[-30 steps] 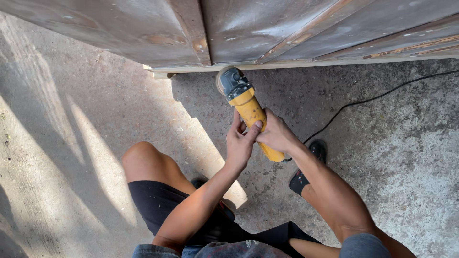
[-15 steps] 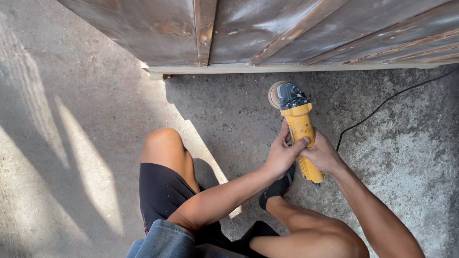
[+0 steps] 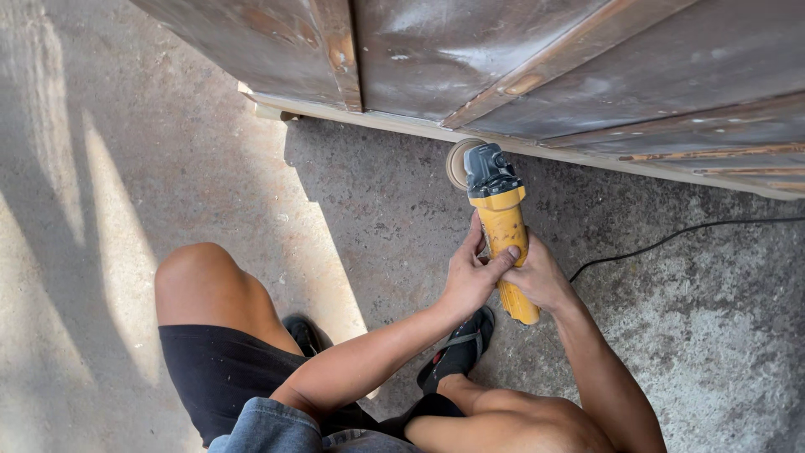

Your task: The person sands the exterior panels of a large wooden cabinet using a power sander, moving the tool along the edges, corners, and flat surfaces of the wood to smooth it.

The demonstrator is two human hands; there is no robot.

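- Head view: both hands grip one yellow grinder (image 3: 501, 239) at the centre of the frame. The left hand (image 3: 471, 277) is clenched around the body from the left, its thumb lying across the casing; the right hand (image 3: 541, 277) is closed around the lower part of the handle.
- The grinder's dark head points toward the upper middle of the frame, where its one round disc (image 3: 457, 162) sits just beside the pale bottom edge of the rusty metal gate (image 3: 587, 67); whether it touches cannot be told.
- The step in hand seems to be sanding that lower edge; the next pass would likely call for a steady two-handed grip and the disc kept flat to the metal.
- One black cord (image 3: 671, 239) trails to the right over the concrete floor (image 3: 126, 168).
- Two black sandals show, one (image 3: 461, 348) below the hands, one (image 3: 303, 333) by the left knee.
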